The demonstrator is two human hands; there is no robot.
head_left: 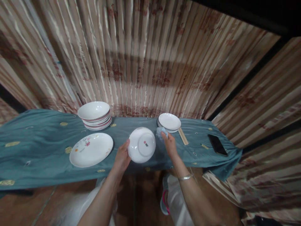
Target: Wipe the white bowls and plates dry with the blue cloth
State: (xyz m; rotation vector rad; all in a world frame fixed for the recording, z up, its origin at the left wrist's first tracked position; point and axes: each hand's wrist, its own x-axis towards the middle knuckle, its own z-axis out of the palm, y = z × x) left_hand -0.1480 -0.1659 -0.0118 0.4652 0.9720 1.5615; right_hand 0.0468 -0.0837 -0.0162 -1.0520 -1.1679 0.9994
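Bowl (141, 145) interior hidden, base facing camera; crumpled blue cloth (160, 131) blurry. Hands apart, extended forward: left hand (122, 155) clamped on bowl edge, right hand (169, 143) gripping cloth.

The left hand (122, 157) grips the edge of a white bowl (142, 145), its marked underside turned to the viewer, while the right hand (169, 143) pinches a pale blue cloth (161, 132) just beside it. On the patterned green tablecloth (49, 147) sit a stack of bowls (95, 114), an oval flowered plate (91, 150), a stack of small plates (169, 121), chopsticks (183, 137) and a black phone (217, 144). Behind hangs a striped curtain (143, 62).
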